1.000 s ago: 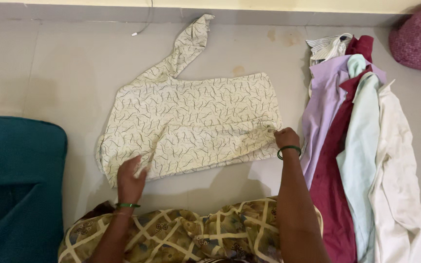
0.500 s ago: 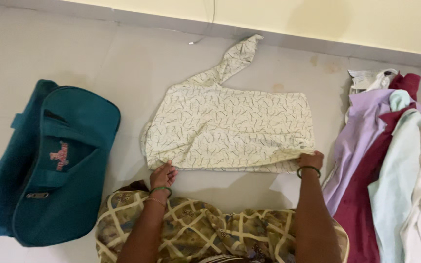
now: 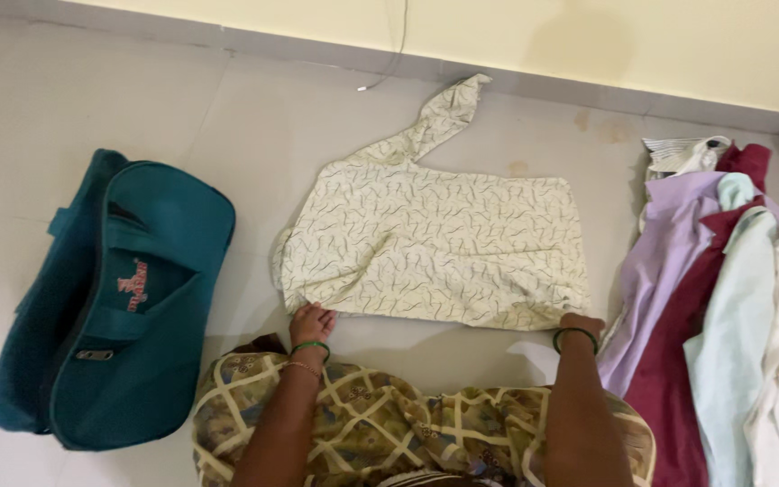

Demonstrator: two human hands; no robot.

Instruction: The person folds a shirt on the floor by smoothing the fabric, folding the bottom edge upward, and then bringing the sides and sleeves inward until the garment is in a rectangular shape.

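A cream shirt with a dark squiggle print [image 3: 435, 243] lies spread on the tiled floor, one sleeve stretched toward the wall. My left hand [image 3: 311, 323] grips its near left corner. My right hand [image 3: 580, 325] grips its near right corner. Both wrists wear green bangles. My knees under a patterned yellow-brown cloth [image 3: 389, 424] are just below the shirt.
A teal duffel bag [image 3: 119, 298] lies to the left. A pile of shirts [image 3: 714, 307] in lilac, maroon, pale green and white lies to the right. A wall and skirting [image 3: 498, 81] run along the far side, with a thin cable hanging down.
Both hands have slid to the shirt's near edge and taken its corners. The view has shifted left, so the whole teal bag now shows.
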